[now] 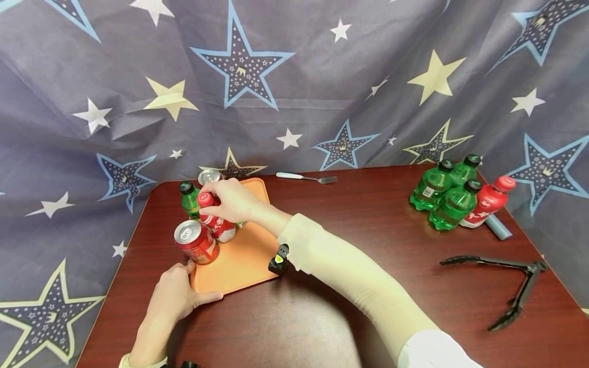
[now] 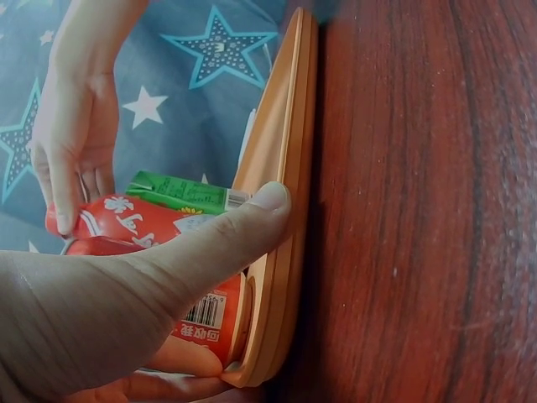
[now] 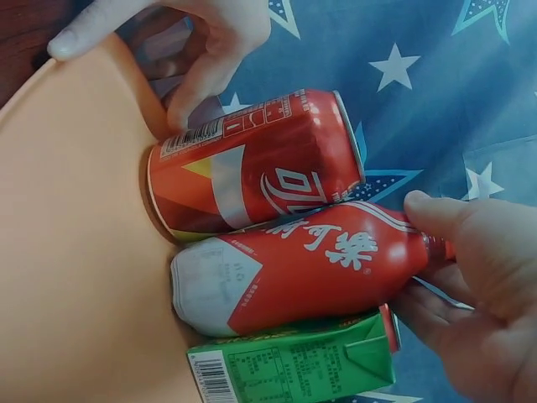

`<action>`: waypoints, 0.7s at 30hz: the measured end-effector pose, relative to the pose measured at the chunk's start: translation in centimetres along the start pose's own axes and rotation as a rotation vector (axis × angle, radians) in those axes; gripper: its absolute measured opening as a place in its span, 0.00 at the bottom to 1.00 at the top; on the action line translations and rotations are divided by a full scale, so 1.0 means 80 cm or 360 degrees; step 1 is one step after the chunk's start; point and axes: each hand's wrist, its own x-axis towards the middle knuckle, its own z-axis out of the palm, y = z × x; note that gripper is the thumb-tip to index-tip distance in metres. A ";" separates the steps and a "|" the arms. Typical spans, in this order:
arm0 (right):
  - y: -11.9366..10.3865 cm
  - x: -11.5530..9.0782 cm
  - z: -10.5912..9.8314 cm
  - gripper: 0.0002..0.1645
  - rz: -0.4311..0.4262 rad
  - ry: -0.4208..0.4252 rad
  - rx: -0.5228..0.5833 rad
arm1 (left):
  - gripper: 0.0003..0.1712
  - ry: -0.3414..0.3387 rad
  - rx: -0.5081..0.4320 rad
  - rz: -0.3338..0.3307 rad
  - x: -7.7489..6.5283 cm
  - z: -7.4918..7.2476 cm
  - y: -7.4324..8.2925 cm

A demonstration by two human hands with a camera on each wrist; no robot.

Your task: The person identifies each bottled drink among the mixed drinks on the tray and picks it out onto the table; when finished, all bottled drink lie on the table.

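Note:
My right hand holds a red bottle around its neck, thumb on one side and fingers on the other. The bottle's white base is down at the orange tray. At the tray's near left corner, my left hand grips the edge, its thumb along the front rim. Beside those fingers stands a red soda can, close against the bottle. On the bottle's other side is a green drink carton. Behind them are a green bottle and a silver-topped can, partly hidden.
At the back right stand several bottles, green ones and a red one, with a grey-blue cylinder beside them. A folding black stand lies nearer. A white-handled fork lies by the starry curtain.

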 end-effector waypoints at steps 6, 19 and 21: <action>-0.004 0.000 -0.009 0.19 -0.0020 0.0012 -0.0012 | 0.57 0.0016 0.0007 0.0011 -0.002 0.002 -0.002; -0.014 -0.013 -0.066 0.21 -0.0084 0.0167 0.0105 | 0.55 0.0050 -0.0003 0.0016 -0.001 0.004 -0.002; -0.015 -0.016 -0.074 0.21 -0.0080 0.0174 0.0108 | 0.55 0.0036 -0.0004 0.0006 -0.001 0.005 -0.001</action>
